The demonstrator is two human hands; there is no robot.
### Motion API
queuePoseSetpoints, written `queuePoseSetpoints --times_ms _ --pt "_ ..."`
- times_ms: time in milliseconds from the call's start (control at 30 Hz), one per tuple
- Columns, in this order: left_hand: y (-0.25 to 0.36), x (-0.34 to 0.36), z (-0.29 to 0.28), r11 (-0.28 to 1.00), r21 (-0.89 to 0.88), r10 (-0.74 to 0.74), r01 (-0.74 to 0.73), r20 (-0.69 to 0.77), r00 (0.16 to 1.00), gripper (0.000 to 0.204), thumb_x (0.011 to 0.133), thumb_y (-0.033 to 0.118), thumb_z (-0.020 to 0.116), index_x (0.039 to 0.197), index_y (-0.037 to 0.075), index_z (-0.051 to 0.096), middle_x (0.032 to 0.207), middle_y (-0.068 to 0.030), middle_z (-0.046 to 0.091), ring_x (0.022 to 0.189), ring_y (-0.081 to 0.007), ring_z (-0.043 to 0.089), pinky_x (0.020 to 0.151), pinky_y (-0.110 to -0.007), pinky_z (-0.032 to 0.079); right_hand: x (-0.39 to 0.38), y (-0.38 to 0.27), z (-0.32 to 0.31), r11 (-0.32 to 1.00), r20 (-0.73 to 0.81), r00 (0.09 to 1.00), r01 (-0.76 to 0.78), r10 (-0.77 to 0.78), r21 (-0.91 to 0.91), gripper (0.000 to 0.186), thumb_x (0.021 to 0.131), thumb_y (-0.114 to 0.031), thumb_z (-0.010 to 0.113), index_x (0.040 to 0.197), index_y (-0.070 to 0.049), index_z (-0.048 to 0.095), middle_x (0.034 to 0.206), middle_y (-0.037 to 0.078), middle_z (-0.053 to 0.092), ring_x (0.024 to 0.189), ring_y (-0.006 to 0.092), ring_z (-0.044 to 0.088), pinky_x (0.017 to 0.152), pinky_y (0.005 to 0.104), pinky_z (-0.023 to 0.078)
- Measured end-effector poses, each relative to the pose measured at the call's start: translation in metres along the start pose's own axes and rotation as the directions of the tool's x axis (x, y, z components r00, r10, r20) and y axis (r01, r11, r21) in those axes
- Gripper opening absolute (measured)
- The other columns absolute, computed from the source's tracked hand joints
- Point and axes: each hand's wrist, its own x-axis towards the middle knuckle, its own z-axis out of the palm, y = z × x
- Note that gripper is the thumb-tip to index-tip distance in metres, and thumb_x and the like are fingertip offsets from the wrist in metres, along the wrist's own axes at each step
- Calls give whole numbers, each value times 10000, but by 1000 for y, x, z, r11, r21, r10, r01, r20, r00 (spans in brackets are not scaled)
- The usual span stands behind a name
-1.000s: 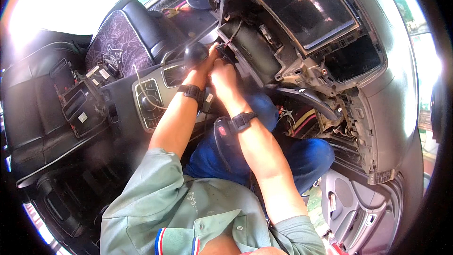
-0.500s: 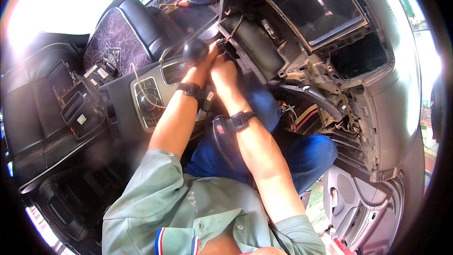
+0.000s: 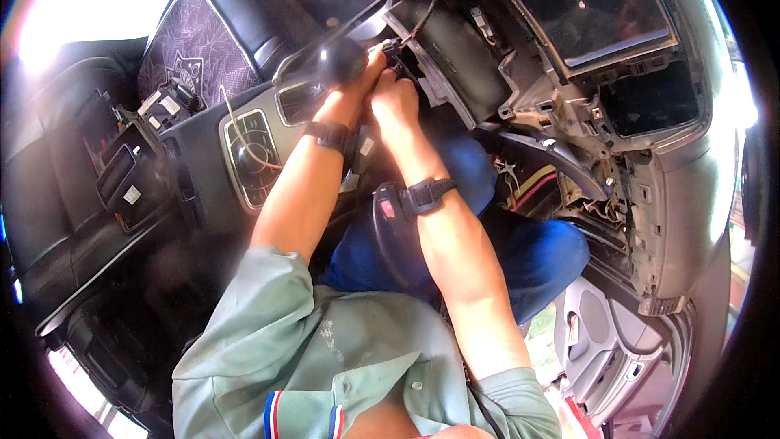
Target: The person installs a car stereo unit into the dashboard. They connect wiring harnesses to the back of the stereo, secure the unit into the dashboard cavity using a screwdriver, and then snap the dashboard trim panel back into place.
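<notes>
My left hand (image 3: 355, 88) and my right hand (image 3: 396, 99) meet at a small black connector (image 3: 396, 52) on the stripped dashboard's underside, just beside the round black gear knob (image 3: 342, 58). Both hands have their fingers closed around that connector, with wires running up from it. Each wrist wears a black band, and the right one (image 3: 429, 193) carries a small black device. A large dark housing (image 3: 467, 65) sits directly behind the hands.
The centre console (image 3: 248, 150) with its control dial lies to the left, next to black leather seats (image 3: 215, 36). Opened dashboard frame (image 3: 617, 106) and loose coloured wires (image 3: 528, 183) are on the right. A door panel (image 3: 601, 341) shows at lower right. My blue-trousered legs fill the footwell.
The view has drifted, so the scene sits slightly higher in the picture. Both hands stay pressed together at the same connector, with only small finger movement.
</notes>
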Motion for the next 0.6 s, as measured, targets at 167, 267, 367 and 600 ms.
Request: queuePoseSetpoints --times_ms 167,267,367,600 --pt "-1 4 0 1000 30 -3 3 -2 1000 245 906 349 640 914 105 618 824 -37 625 689 -162 553 619 -313 448 5 8 4 998 14 1000 -6 5 64 605 932 -385 419 829 167 645 755 272 673 760 358 695 658 431 531" --pt "-3 11 1 998 59 13 -13 1 1000 253 906 354 642 913 102 617 820 -39 626 682 -165 552 615 -313 448 16 26 18 994 -10 999 32 -31 101 578 938 -369 427 778 143 641 695 214 667 647 297 677 565 404 512" --pt "-3 23 0 993 104 46 -46 3 999 261 905 359 644 913 99 617 816 -41 626 674 -167 552 610 -313 449 26 35 27 977 27 999 -25 20 212 546 945 -354 436 714 102 628 642 169 643 544 247 632 480 382 470" --pt "0 26 -6 987 162 -18 14 19 1000 279 904 370 649 913 93 615 808 -47 628 657 -173 551 599 -313 450 30 34 26 994 156 987 23 -40 109 254 902 -176 526 904 37 662 792 224 695 767 284 720 659 382 571"
